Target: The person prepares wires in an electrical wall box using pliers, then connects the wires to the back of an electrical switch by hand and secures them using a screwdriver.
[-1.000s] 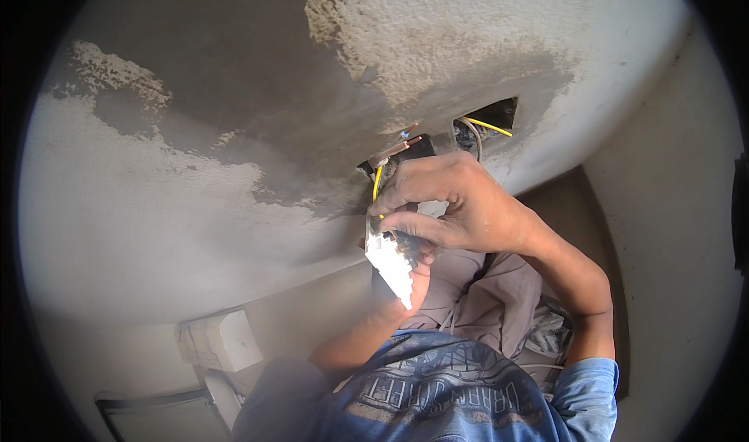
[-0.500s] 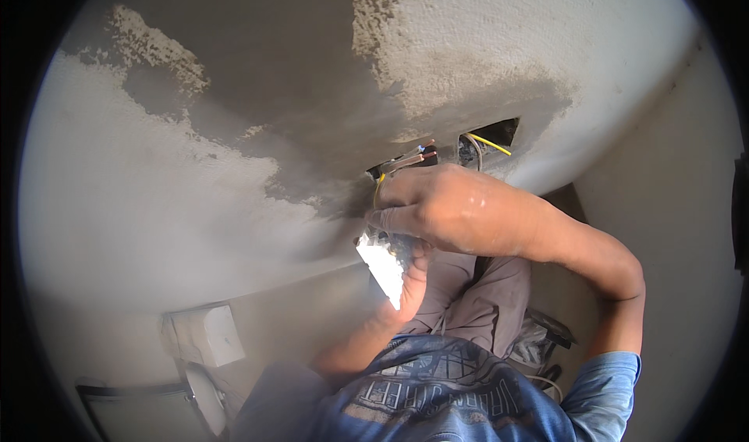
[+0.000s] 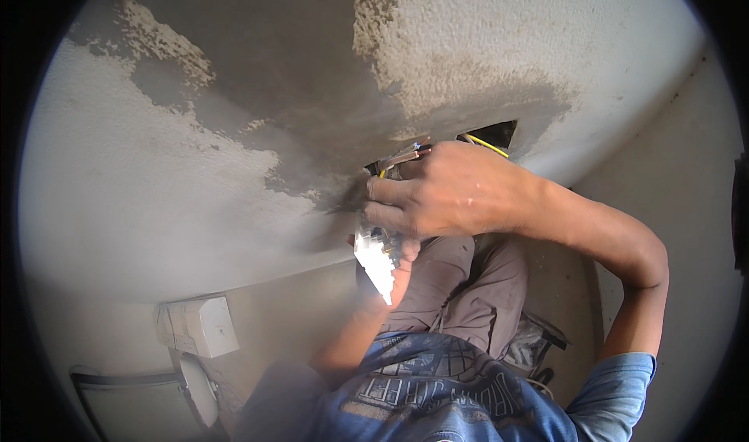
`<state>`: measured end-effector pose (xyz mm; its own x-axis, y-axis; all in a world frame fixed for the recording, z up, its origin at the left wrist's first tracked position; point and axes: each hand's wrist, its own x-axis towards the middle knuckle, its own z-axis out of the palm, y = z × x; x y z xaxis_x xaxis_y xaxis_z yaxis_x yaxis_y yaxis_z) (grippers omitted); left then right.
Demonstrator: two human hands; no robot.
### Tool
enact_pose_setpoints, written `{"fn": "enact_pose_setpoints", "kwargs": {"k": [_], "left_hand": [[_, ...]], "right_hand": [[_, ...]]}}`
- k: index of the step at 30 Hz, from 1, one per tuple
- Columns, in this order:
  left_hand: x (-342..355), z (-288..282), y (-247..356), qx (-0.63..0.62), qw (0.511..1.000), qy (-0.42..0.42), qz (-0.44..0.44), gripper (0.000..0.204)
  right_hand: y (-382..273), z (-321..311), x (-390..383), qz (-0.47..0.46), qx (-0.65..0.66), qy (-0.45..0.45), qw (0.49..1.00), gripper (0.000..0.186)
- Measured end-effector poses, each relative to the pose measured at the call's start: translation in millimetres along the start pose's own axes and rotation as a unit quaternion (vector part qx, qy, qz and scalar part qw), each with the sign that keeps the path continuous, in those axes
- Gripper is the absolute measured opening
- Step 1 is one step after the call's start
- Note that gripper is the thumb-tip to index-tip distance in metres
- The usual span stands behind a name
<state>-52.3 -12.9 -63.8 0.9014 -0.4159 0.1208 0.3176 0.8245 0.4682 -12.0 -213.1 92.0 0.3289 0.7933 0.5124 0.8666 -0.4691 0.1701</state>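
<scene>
Head view: both hands work at a patchily plastered wall (image 3: 234, 75), close by a wall opening (image 3: 371, 167).
White fitting (image 3: 374, 264): off the wall, tilted, just below that opening — not yet seated in it.
Left hand (image 3: 401, 267): clasped around the fitting from its far side.
Right hand (image 3: 468, 192): fingers curled together at the fitting's upper end, by a yellow wire (image 3: 381, 174); whether they pinch it, I cannot tell.
Yellow wire: passes behind the fingers, end hidden — connected or not, unclear.
Copper-tipped wires (image 3: 404, 159): jutting from the opening, bare tips free and unjoined.
Second opening (image 3: 505, 133): uncovered, another yellow wire (image 3: 491, 146) poking out loose.
</scene>
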Motion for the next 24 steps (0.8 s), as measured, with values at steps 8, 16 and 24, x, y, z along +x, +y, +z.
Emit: {"fn": "enact_pose_setpoints", "kwargs": {"k": [8, 16, 24], "left_hand": [[4, 20, 10, 0.013, 0.993, 0.116, -0.008, 0.063], [10, -2, 29, -0.009, 0.998, 0.001, -0.055, 0.076], [2, -32, 49, -0.003, 0.987, 0.037, -0.159, 0.078]], "right_hand": [[-3, 5, 4, 0.005, 0.114, 0.022, 0.993, 0.015], [-7, -4, -1, 0.070, 0.142, -0.013, 0.987, 0.025], [-11, -1, -1, 0.082, 0.127, -0.029, 0.988, 0.027]]}}
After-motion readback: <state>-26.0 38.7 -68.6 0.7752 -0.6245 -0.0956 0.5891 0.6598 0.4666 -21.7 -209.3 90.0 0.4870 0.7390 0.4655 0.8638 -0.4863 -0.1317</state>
